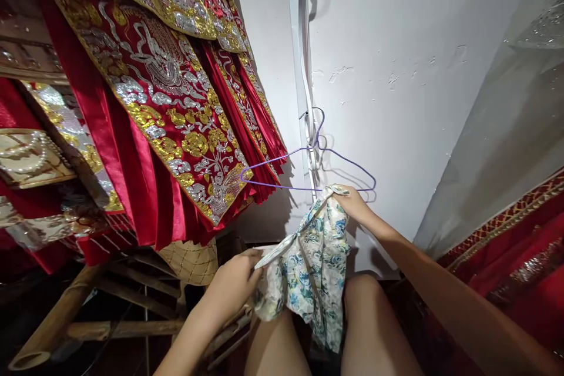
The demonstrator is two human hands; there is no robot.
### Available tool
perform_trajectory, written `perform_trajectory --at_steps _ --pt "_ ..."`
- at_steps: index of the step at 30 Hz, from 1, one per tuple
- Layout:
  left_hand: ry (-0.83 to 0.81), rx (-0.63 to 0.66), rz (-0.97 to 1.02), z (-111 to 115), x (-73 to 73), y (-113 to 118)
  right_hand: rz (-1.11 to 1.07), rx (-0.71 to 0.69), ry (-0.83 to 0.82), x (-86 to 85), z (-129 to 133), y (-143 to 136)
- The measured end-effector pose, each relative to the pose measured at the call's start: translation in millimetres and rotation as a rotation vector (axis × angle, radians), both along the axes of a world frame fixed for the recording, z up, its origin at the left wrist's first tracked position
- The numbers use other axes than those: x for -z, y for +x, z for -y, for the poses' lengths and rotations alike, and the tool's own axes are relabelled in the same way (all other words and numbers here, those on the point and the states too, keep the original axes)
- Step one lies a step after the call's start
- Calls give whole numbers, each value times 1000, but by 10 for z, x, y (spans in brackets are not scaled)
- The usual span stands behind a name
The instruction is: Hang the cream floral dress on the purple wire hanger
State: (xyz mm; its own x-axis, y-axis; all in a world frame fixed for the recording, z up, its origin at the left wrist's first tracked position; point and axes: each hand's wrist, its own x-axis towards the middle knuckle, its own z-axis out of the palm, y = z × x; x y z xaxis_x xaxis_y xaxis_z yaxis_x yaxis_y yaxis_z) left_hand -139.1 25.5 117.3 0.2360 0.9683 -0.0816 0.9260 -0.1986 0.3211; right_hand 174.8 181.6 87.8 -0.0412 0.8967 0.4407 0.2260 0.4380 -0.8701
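A white garment with a blue and green floral print hangs between my two hands above my knees. My left hand pinches one end of its pale top band, lower down and to the left. Higher on the right, my right hand grips the other end of the band, close under the bottom bar of a purple wire hanger. The hanger is bare and hooked on a white chain-like strip against the wall. The fingertips of my right hand are partly hidden by the cloth.
Red costumes with gold and silver embroidery hang at the left, close to the hanger. Below them are a bamboo frame and a woven hat-like object. A white wall stands ahead. Red beaded fabric is at the right.
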Motion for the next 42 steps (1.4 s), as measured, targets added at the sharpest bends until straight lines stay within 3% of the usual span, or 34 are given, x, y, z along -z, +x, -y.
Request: perform_trajectory --at_steps 3,7,11,15,19,25,28,33,36,39,42 --pt "88 76 129 -73 3 -60 19 122 56 26 180 202" --pt "289 88 246 -278 -61 -57 122 255 131 -115 404 493" --pt "369 78 318 -670 -271 4 132 272 142 -279 534 599" --pt "489 76 300 -928 -508 109 123 225 117 -298 635 586" --pt "683 114 243 -860 -643 168 163 216 151 -258 670 566" --pt "675 176 128 -659 -676 56 191 251 153 -249 620 582" --pt "685 145 140 -624 -777 54 141 207 144 -226 615 535" --pt "733 160 223 -751 -999 323 32 125 95 -168 701 308" --pt "758 222 273 -932 -1012 561 34 97 69 -159 780 204" --pt "743 213 292 -1109 -928 698 52 94 99 -197 848 256" --pt "722 180 255 -1214 -831 696 -37 246 147 -269 892 465"
